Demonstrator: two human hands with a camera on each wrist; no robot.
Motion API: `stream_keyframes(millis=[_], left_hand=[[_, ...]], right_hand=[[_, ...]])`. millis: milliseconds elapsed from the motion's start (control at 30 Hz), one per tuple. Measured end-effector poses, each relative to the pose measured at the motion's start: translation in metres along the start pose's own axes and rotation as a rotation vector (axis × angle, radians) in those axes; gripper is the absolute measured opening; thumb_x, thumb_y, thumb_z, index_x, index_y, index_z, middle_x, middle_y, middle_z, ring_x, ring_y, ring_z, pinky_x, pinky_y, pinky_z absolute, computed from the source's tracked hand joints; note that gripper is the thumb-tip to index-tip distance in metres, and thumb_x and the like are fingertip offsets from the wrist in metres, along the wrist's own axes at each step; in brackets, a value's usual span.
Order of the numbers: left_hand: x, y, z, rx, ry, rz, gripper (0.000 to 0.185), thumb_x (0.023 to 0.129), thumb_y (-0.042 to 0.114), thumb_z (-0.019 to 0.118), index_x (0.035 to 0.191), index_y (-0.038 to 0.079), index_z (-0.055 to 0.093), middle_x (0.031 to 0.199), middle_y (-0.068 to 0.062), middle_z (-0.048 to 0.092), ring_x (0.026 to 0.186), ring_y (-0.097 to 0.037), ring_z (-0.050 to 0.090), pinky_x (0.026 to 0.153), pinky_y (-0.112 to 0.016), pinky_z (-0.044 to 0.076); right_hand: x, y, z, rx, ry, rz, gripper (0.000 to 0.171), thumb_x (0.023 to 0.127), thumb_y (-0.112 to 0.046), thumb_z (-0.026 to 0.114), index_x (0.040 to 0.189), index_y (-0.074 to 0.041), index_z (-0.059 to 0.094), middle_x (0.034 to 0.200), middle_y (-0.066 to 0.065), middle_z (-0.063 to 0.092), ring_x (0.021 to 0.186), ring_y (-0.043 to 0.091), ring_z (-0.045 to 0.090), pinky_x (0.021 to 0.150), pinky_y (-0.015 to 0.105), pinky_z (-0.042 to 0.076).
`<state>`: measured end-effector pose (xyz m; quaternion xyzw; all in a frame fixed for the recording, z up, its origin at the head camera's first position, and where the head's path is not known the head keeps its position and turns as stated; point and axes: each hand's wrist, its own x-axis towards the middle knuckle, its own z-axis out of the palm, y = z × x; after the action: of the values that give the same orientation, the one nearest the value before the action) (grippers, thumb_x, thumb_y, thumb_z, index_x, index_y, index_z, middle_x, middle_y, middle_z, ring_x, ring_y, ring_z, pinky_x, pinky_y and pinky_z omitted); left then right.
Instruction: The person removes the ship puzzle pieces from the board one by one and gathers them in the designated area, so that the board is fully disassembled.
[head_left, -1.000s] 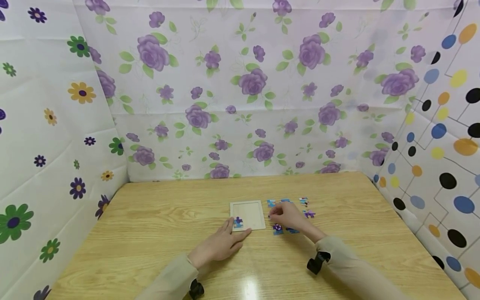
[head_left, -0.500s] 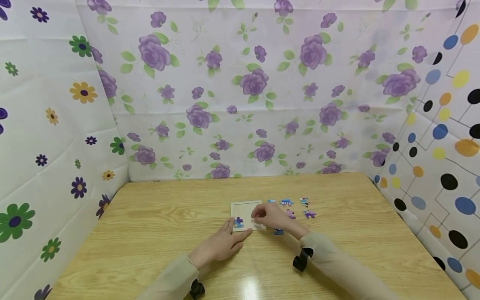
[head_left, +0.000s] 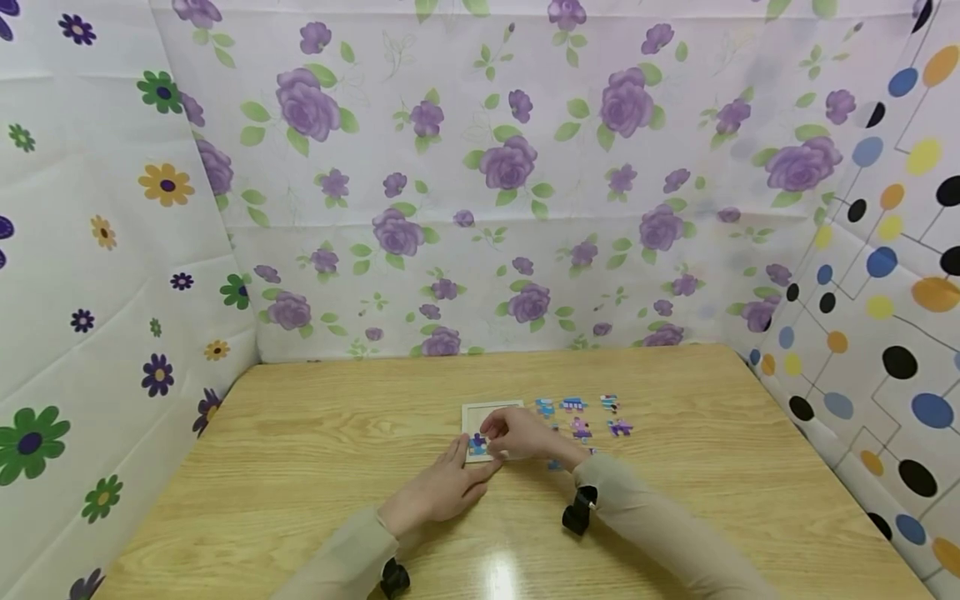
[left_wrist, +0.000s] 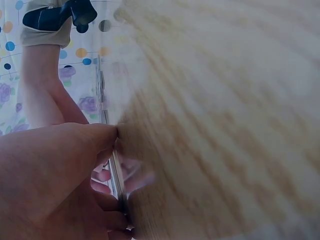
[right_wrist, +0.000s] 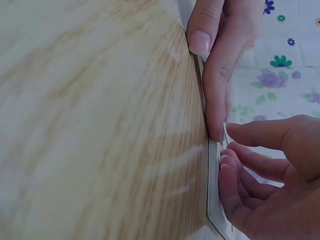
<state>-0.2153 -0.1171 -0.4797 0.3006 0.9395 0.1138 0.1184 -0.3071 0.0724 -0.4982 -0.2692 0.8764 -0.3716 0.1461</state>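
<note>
Hands meet over the small white puzzle tray (head_left: 501,412), which lies flat near the middle of the wooden table (head_left: 300,450). We use this tray as our landmark. Our left hand (head_left: 442,487) rests on the table at the tray's near left corner. Its fingers are straight, and in the right wrist view the fingertips (right_wrist: 201,42) press against the tray's edge (right_wrist: 212,200). It grips nothing.

Our right hand (head_left: 525,435) is over the tray's near part, covering most of it. Its fingers (right_wrist: 240,172) are bent and lie close to the tray's surface. We seem to pinch something thin between thumb and fingers, but it is too hidden for us to tell what it is.

One blue and purple puzzle piece (head_left: 477,446) sits in the tray's near left corner, just beside the fingertips of both hands.

To the right of the tray, loose puzzle pieces lie on the table. A blue piece (head_left: 545,407) is just beside the tray. A second blue piece (head_left: 572,405) and a striped piece (head_left: 608,404) lie farther right in the same row. A pink piece (head_left: 581,429) and a purple piece (head_left: 619,428) lie nearer to us. One more blue piece (head_left: 554,464) peeks out beside our right wrist.

Flowered cloth walls (head_left: 480,183) stand behind the table.
</note>
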Motion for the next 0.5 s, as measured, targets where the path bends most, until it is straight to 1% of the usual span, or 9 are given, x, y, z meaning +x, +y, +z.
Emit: stream_keyframes(millis=[167, 333, 500], left_hand=[[0.0013, -0.0014, 0.0030, 0.022, 0.006, 0.009, 0.046, 0.104, 0.032, 0.041, 0.150, 0.028, 0.037, 0.151, -0.040, 0.016, 0.143, -0.050, 0.020, 0.111, -0.059, 0.033], [0.0021, -0.0027, 0.0043, 0.024, 0.012, 0.019, 0.046, 0.105, 0.031, 0.041, 0.150, 0.026, 0.038, 0.152, -0.040, 0.016, 0.143, -0.051, 0.019, 0.110, -0.060, 0.033], [0.0018, -0.0037, 0.0054, 0.019, 0.006, 0.019, 0.049, 0.103, 0.038, 0.041, 0.150, 0.023, 0.038, 0.152, -0.040, 0.013, 0.143, -0.052, 0.016, 0.111, -0.061, 0.031]], right_hand=[[0.0026, -0.0049, 0.0023, 0.018, -0.019, 0.010, 0.023, 0.085, -0.008, 0.069, 0.108, -0.007, 0.067, 0.089, 0.000, 0.063, 0.080, 0.011, 0.057, 0.073, 0.028, 0.049], [0.0046, -0.0077, 0.0041, -0.027, -0.010, 0.021, 0.024, 0.083, -0.008, 0.072, 0.106, -0.009, 0.066, 0.087, 0.000, 0.060, 0.078, 0.012, 0.053, 0.070, 0.027, 0.045], [0.0051, -0.0105, 0.0048, -0.042, 0.002, 0.028, 0.025, 0.080, -0.007, 0.074, 0.104, -0.009, 0.064, 0.089, 0.004, 0.060, 0.079, 0.014, 0.052, 0.069, 0.028, 0.045]])
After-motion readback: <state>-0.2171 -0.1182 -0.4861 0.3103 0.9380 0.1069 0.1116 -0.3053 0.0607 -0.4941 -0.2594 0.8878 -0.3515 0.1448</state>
